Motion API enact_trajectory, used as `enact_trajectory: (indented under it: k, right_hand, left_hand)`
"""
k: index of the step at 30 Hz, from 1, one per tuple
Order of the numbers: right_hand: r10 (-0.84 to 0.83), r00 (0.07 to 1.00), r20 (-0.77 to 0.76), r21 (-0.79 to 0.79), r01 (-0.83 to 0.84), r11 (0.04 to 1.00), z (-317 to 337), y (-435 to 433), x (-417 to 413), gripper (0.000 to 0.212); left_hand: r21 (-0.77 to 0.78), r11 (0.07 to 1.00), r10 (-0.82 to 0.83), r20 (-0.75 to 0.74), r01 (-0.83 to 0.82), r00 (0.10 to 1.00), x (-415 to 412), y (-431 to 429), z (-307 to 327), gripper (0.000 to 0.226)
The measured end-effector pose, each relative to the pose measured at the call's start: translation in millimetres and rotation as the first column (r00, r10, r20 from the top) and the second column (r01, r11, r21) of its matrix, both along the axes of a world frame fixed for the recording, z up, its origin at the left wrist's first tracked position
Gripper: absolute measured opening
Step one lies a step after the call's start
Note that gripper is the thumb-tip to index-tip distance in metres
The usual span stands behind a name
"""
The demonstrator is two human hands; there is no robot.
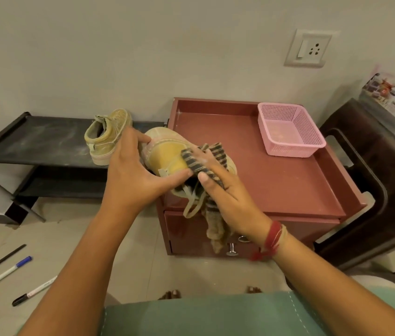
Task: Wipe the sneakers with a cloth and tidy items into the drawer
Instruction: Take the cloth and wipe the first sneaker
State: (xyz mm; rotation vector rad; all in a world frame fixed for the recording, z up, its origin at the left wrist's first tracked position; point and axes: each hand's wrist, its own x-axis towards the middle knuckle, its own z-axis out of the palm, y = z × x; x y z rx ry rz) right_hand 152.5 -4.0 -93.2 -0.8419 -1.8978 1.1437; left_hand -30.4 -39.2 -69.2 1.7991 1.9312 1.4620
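We start with the maroon drawer cabinet (276,178) filling the centre-right of the frame. Its drawer front (191,234) is closed and a pink basket (291,132) sits on the top, toward the upper right. To the left runs a dark shoe rack (41,141), and one sneaker on the rack (108,137) stands at its right end, well apart from the hands.

The sneaker in hand (167,154) is held in the middle of the frame, over the cabinet's left front corner. Its long axis slants from the upper left down to the lower right, with the laces dangling toward the bottom. Our left hand (133,170) grips it from the left, fingers spread along the sole edge and thumb tucked beneath. Our right hand (225,197) comes in from the lower right and holds the striped cloth (201,161) against the yellow side, thumb pinning it, the loose tail hanging down in front of the drawer.

So the cloth meets the shoe on its right flank, and we judge the wiping stroke should follow that slant, with the right hand the nearer one to do it.

Smallest, at the lower left of the frame, the pens (5,272) lie on the floor, not yet put away
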Motion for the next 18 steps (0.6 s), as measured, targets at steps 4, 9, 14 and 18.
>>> enact_trajectory:
  k: [4, 9, 14, 18]
  right_hand:
    - [-0.141, 0.99, 0.017, -0.062, 0.142, 0.988, 0, 14, 4, 0.042]
    - [-0.011, 1.0, -0.011, -0.014, 0.011, 1.0, -7, 3, 6, 0.037]
    - [-0.288, 0.957, 0.032, -0.331, 0.282, 0.9, -13, 34, 32, 0.03]
    - [-0.332, 0.936, -0.119, -0.197, 0.305, 0.932, 0, 25, 28, 0.021]
  left_hand:
    - [-0.012, 1.0, 0.021, 0.009, -0.021, 1.0, 4, 0, 0, 0.084]
    - [0.006, 1.0, -0.017, -0.015, 0.017, 1.0, 6, 0, -3, 0.08]
    - [-0.11, 0.992, -0.061, 0.004, 0.061, 0.998, -4, 0, 0, 0.088]
    - [-0.301, 0.943, -0.187, -0.118, 0.144, 0.975, -16, 1, 1, 0.096]
